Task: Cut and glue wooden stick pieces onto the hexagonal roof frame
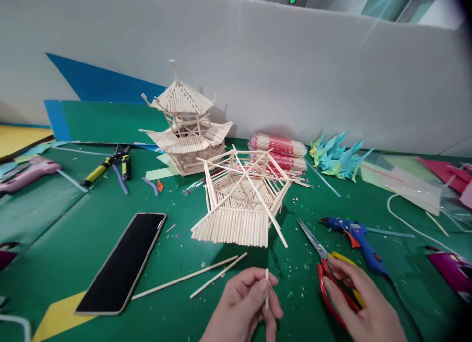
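My left hand (pixel 249 300) pinches a short wooden stick (pixel 267 289) upright between thumb and fingers. At the right, my right hand (pixel 359 302) has its fingers round the red handles of the scissors (pixel 319 248), whose blades lie a little apart, pointing up and left. Just beyond my hands stands a partly covered stick frame (pixel 236 224), with a row of sticks along its front slope and long sticks crossing over its top. Two loose sticks (pixel 217 275) rest on the table left of my left hand.
A stick pagoda (pixel 184 130) stands behind, near bundled sticks (pixel 280 145) and blue folded paper (pixel 337 157). A blue glue gun (pixel 359 238) lies beside the scissors, its cord trailing forward. At left are a phone (pixel 123 263), yellow-handled cutters (pixel 106 167) and a pink glue gun (pixel 31 174).
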A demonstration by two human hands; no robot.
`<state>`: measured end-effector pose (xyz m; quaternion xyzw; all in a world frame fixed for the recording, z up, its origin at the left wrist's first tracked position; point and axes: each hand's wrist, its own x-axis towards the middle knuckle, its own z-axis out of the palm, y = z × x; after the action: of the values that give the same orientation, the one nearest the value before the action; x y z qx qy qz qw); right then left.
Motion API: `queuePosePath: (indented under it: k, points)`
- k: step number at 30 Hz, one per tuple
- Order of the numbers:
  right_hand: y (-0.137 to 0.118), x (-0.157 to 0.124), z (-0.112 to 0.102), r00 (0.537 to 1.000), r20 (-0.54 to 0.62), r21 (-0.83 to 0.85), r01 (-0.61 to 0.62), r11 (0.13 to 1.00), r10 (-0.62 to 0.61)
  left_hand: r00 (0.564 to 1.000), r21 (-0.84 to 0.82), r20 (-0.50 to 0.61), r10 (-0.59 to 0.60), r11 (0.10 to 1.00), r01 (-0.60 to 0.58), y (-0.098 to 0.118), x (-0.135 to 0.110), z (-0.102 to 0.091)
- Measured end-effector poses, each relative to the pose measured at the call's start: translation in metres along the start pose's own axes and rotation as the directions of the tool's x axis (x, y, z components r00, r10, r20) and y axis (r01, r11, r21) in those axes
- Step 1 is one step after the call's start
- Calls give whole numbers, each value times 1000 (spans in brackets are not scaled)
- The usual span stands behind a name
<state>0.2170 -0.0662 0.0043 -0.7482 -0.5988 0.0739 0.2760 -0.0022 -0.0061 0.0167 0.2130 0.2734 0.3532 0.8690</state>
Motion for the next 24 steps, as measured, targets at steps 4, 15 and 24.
queuePosePath:
  k: [4, 15, 24]
  points:
    - [-9, 4, 7, 998, 52, 49, -22, 999, 20, 1000, -35, 14, -10, 999, 10, 2, -2, 0]
    - [34, -2, 15, 997, 34, -51, -63, 997, 64, 999, -89, -16, -47, 995, 46, -1, 3, -2]
    - [-51, 12, 16, 967, 249, 531, -183, 827, 54, 993, 10, -116, -24, 1000, 26, 6, 1, 18]
